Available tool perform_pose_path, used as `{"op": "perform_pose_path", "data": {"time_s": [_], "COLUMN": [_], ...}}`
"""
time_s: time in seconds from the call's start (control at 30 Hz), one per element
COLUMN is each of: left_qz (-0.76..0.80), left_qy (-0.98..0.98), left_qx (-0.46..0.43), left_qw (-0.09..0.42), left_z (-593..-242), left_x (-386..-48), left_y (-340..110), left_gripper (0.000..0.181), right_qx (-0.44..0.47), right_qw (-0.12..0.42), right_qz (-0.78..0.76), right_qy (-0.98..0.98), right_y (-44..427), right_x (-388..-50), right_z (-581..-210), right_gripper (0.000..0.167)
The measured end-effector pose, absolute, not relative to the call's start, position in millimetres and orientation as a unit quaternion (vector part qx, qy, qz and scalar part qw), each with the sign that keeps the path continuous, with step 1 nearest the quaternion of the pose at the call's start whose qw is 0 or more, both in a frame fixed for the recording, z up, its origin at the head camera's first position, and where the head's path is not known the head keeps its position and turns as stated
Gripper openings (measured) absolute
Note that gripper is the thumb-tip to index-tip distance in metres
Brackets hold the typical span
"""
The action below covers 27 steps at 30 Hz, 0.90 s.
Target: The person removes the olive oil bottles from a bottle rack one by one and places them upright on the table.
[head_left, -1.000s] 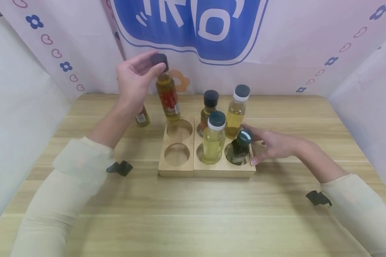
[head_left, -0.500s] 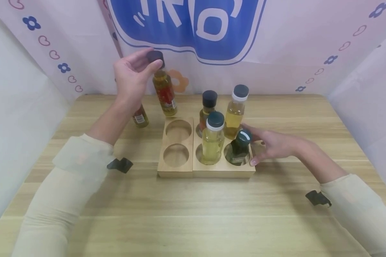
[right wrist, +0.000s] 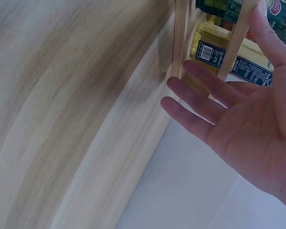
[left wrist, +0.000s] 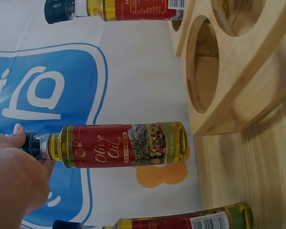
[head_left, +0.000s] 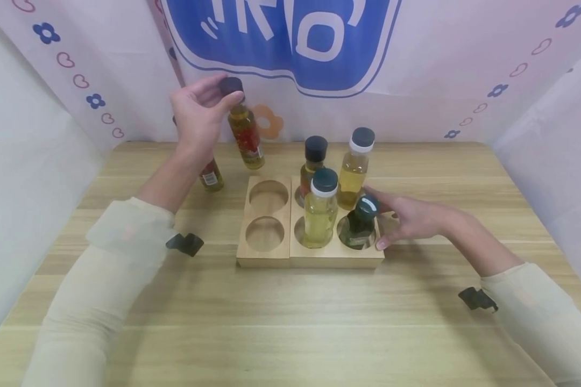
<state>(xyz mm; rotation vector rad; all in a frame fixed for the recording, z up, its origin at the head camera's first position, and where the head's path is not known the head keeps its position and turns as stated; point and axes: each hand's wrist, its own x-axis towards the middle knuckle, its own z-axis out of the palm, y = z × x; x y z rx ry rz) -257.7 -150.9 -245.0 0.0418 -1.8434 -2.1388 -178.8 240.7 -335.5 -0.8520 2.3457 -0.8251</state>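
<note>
My left hand [head_left: 198,115] pinches the black cap of an olive oil bottle [head_left: 247,137] between thumb and fingers. Red-labelled and upright, this bottle hangs behind the wooden rack's left end; in the left wrist view its base shows a gap above the table. The rack [head_left: 319,262] has two vacant round holes on its left. In its other holes stand a black-capped oil bottle [head_left: 311,169], two clear bottles of pale oil and a dark green bottle [head_left: 358,231]. My right hand [head_left: 411,217] rests against the rack's right side, fingers extended with nothing gripped.
Another red-labelled oil bottle [head_left: 212,177] stands on the table left of the rack, partly hidden by my left forearm. A printed cloth backdrop [head_left: 416,107] hangs along the table's back edge. The wooden table [head_left: 319,322] extends in front of the rack.
My left hand has carried the olive oil bottle slightly back and left, away from the rack's rear left hole. The right hand stays against the rack.
</note>
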Motion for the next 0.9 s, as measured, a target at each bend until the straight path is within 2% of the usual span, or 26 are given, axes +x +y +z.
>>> {"op": "perform_pose_path", "data": {"time_s": [0.43, 0.9], "left_qz": [-0.708, -0.699], "left_qy": [-0.694, -0.704], "left_qx": [0.041, 0.065], "left_qw": [0.123, 0.109], "left_z": [-261, -272], "left_x": [-264, -266], "left_y": [-154, -152], "left_gripper": [0.056, 0.055], "right_qx": [-0.321, -0.315], "right_qw": [0.251, 0.254], "right_qz": [-0.301, -0.310], "right_qy": [0.862, 0.861], "right_y": [241, 242], "right_x": [-180, -180], "right_z": [-336, -337], "right_gripper": [0.124, 0.125]}}
